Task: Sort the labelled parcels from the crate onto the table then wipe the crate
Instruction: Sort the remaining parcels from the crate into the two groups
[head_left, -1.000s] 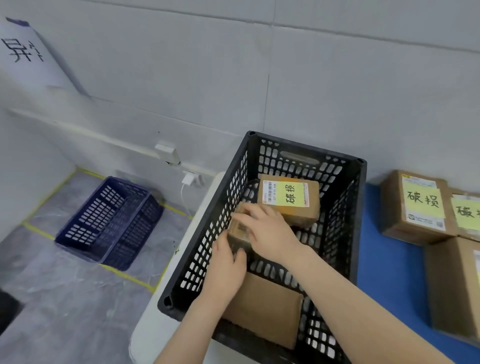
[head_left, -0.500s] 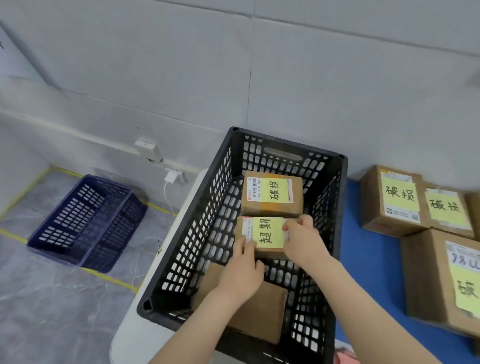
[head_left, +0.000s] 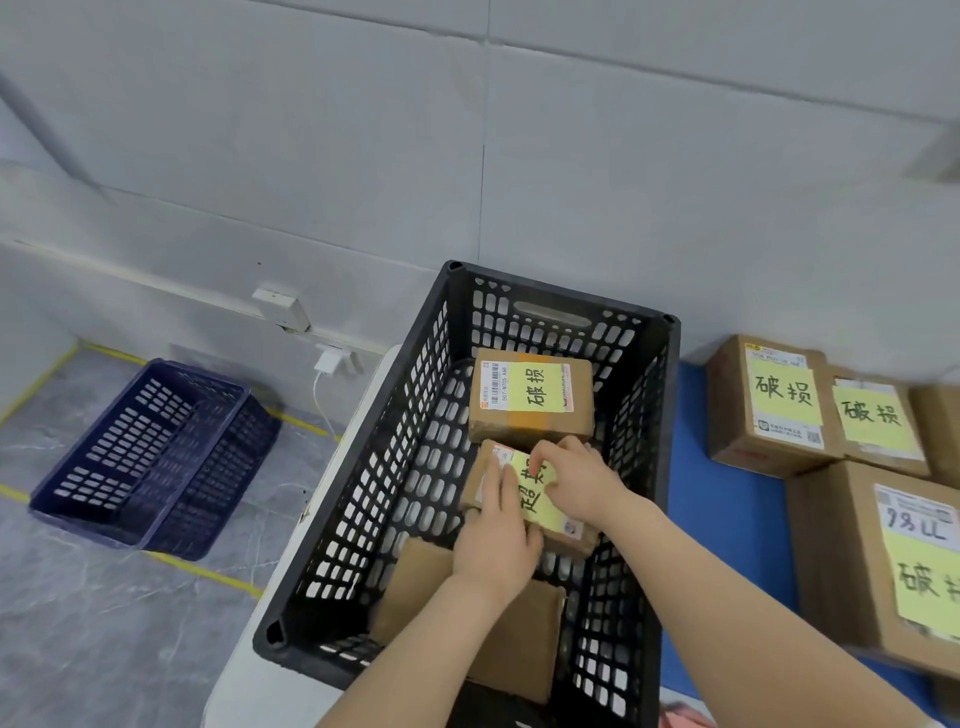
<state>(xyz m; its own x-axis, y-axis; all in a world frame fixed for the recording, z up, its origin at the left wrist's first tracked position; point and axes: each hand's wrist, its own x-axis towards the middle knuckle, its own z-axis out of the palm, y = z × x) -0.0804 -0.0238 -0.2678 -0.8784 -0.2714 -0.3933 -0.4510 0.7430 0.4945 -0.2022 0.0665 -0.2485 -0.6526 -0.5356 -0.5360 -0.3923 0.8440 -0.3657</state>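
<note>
- A dark blue crate (head_left: 150, 457) sits on the grey floor at the left of the frame, inside yellow tape lines, well apart from everything else.
- A white charger (head_left: 328, 362) is plugged in at the wall just right of it, its cord hanging down.
- The black crate (head_left: 374, 499) fills the centre of the frame, on the white edge of the table (head_left: 727, 525), whose blue top shows to the right.
- At the far end of the black crate lies a labelled parcel (head_left: 530, 397) with a yellow note and a barcode sticker.
- Just below it in the frame, the held parcel (head_left: 540, 512) is tilted, its yellow note facing up.
- The left hand (head_left: 498, 545) is closed around the held parcel's near left edge, fingers over the top.
- The right hand (head_left: 579, 480) grips its far right side, fingers curled over the note.
- A plain brown parcel (head_left: 519, 639) lies at the crate's near end, under the forearms.
- At the right of the frame, sorted parcels (head_left: 779, 405) with yellow notes stand close together on the blue top.
</note>
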